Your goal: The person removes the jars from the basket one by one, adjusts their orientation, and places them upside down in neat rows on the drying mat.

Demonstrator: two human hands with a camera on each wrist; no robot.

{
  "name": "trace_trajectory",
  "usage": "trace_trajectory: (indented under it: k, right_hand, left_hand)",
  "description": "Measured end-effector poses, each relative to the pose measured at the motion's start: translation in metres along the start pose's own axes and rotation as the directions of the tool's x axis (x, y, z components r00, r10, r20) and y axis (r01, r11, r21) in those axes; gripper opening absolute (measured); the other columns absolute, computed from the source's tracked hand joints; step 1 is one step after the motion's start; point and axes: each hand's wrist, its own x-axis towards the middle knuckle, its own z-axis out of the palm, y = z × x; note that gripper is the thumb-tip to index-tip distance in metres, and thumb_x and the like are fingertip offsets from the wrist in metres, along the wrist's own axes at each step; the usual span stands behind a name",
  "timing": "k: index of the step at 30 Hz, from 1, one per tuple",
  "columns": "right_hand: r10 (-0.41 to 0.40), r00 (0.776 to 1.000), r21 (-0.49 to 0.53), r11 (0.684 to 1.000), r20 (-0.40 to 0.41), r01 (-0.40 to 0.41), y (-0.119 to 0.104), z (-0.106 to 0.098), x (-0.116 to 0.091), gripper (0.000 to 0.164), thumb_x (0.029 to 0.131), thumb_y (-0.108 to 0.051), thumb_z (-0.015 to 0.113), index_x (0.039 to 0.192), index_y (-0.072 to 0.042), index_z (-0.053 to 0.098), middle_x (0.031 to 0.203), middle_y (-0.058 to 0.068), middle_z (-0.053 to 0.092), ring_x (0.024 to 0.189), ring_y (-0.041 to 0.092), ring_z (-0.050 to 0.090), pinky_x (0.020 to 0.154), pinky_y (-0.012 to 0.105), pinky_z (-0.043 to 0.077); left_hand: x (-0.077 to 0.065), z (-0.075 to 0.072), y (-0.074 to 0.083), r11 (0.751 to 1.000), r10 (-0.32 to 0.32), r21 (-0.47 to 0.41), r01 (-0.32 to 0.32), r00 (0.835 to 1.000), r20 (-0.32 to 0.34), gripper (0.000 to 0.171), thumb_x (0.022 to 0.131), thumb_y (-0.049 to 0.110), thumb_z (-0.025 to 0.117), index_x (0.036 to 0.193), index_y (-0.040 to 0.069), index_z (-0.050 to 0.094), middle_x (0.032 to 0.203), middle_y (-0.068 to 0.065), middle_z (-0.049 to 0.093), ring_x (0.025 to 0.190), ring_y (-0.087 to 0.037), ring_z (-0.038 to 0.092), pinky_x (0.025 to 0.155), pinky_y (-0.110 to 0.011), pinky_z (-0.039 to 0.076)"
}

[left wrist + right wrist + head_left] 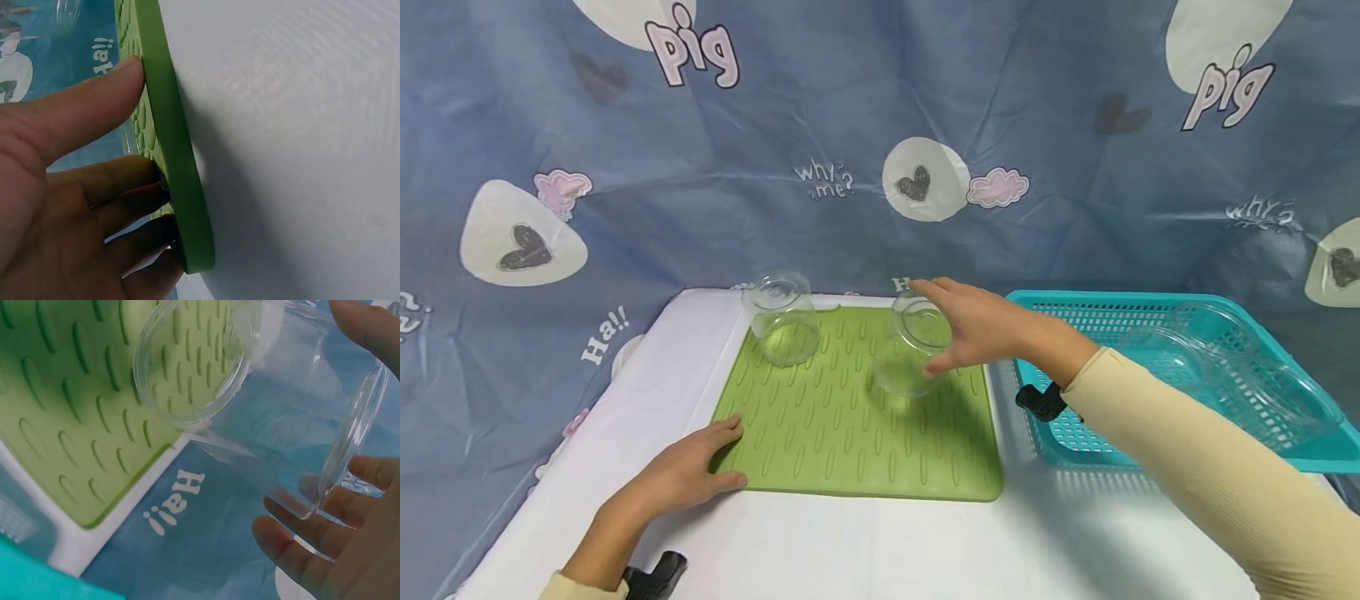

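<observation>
A green ridged mat (pixel 842 450) lies on the white table. My left hand (pixel 688 467) rests at its front left corner, thumb by the front edge and fingers along the left side. The left wrist view shows those fingertips against the mat's rim (pixel 181 169). Upside down on the right half of the mat is a clear cup (pixel 901 358). My right hand (pixel 981 325) reaches round that cup's raised base from the right, fingers extended and spread from the thumb. Another upturned clear cup (pixel 786 325) stands near the mat's back left corner.
On the right sits a turquoise plastic basket (pixel 1060 462) with several clear vessels (pixel 1176 358) inside. A blue printed cloth (pixel 850 83) hangs behind the table. White tabletop (pixel 865 550) runs along the mat's front side.
</observation>
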Motion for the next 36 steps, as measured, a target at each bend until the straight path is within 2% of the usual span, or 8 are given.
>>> trace_trajectory:
  k: [5, 9, 16, 25, 29, 32, 36]
  right_hand:
    - [-0.016, 1.000, -0.007, 1.000, -0.027, 0.016, -0.007, 0.004, 0.014, 0.113, 0.073, -0.056, 0.081, 0.160, -0.018, 0.019, 0.145, 0.012, 0.045, 0.123, 0.028, 0.054, 0.097, 0.047, 0.051]
    - [-0.009, 0.997, -0.005, 1.000, -0.072, 0.009, -0.009, 0.006, 0.020, 0.110, 0.073, -0.057, 0.081, 0.159, -0.018, 0.024, 0.132, 0.012, 0.049, 0.109, 0.025, 0.053, 0.087, 0.042, 0.050]
    - [-0.002, 0.997, 0.043, 0.999, -0.079, 0.005, -0.007, 0.018, 0.031, 0.106, 0.076, -0.052, 0.081, 0.159, -0.017, 0.023, 0.139, 0.017, 0.045, 0.120, 0.030, 0.049, 0.095, 0.046, 0.048]
    - [0.018, 0.996, 0.110, 0.994, -0.091, -0.008, -0.007, 0.021, 0.048, 0.109, 0.076, -0.048, 0.082, 0.159, -0.014, 0.020, 0.153, 0.022, 0.037, 0.139, 0.040, 0.042, 0.110, 0.056, 0.043]
    - [0.044, 0.996, 0.147, 0.989, -0.077, -0.032, -0.004, 0.021, 0.054, 0.107, 0.077, -0.047, 0.082, 0.159, -0.015, 0.021, 0.152, 0.021, 0.037, 0.136, 0.038, 0.045, 0.106, 0.051, 0.045]
    - [0.061, 0.996, 0.157, 0.986, -0.071, -0.049, 0.000, 0.022, 0.058, 0.105, 0.077, -0.047, 0.082, 0.158, -0.017, 0.023, 0.154, 0.019, 0.035, 0.137, 0.037, 0.044, 0.109, 0.051, 0.044]
    - [0.073, 0.995, 0.179, 0.982, -0.071, -0.059, 0.002, 0.024, 0.067, 0.105, 0.076, -0.048, 0.082, 0.158, -0.021, 0.024, 0.160, 0.015, 0.030, 0.145, 0.037, 0.038, 0.112, 0.061, 0.037]
  left_hand:
    - [-0.001, -0.002, -0.004, 1.000, -0.017, 0.000, 0.017, 1.000, -0.014, 0.074, 0.079, 0.032, 0.082, 0.134, -0.010, 0.055, 0.149, -0.027, 0.046, 0.134, -0.051, 0.045, 0.105, -0.063, 0.043]
    - [0.001, 0.000, -0.003, 1.000, -0.009, -0.021, 0.008, 1.000, -0.012, 0.074, 0.079, 0.031, 0.082, 0.134, -0.009, 0.055, 0.149, -0.026, 0.047, 0.134, -0.051, 0.045, 0.105, -0.064, 0.042]
    - [0.002, 0.004, 0.003, 0.998, -0.019, -0.053, 0.020, 1.000, 0.016, 0.075, 0.079, 0.032, 0.082, 0.136, -0.009, 0.054, 0.151, -0.025, 0.045, 0.136, -0.050, 0.044, 0.107, -0.063, 0.041]
    - [-0.005, -0.001, 0.002, 0.997, -0.064, -0.033, 0.064, 0.998, -0.001, 0.074, 0.079, 0.030, 0.081, 0.136, -0.008, 0.054, 0.152, -0.025, 0.044, 0.137, -0.051, 0.043, 0.108, -0.064, 0.040]
    - [-0.006, -0.002, 0.003, 0.998, -0.063, -0.031, 0.063, 0.998, 0.003, 0.074, 0.080, 0.029, 0.081, 0.137, -0.009, 0.053, 0.152, -0.026, 0.043, 0.136, -0.051, 0.043, 0.108, -0.064, 0.040]
    - [-0.004, -0.001, 0.005, 0.998, -0.060, -0.034, 0.061, 0.998, 0.014, 0.075, 0.080, 0.030, 0.081, 0.137, -0.009, 0.052, 0.153, -0.026, 0.042, 0.137, -0.051, 0.042, 0.108, -0.063, 0.040]
    - [-0.004, -0.001, 0.005, 0.997, -0.064, -0.036, 0.065, 0.998, 0.011, 0.075, 0.080, 0.030, 0.081, 0.138, -0.009, 0.052, 0.153, -0.025, 0.042, 0.137, -0.050, 0.043, 0.109, -0.063, 0.040]
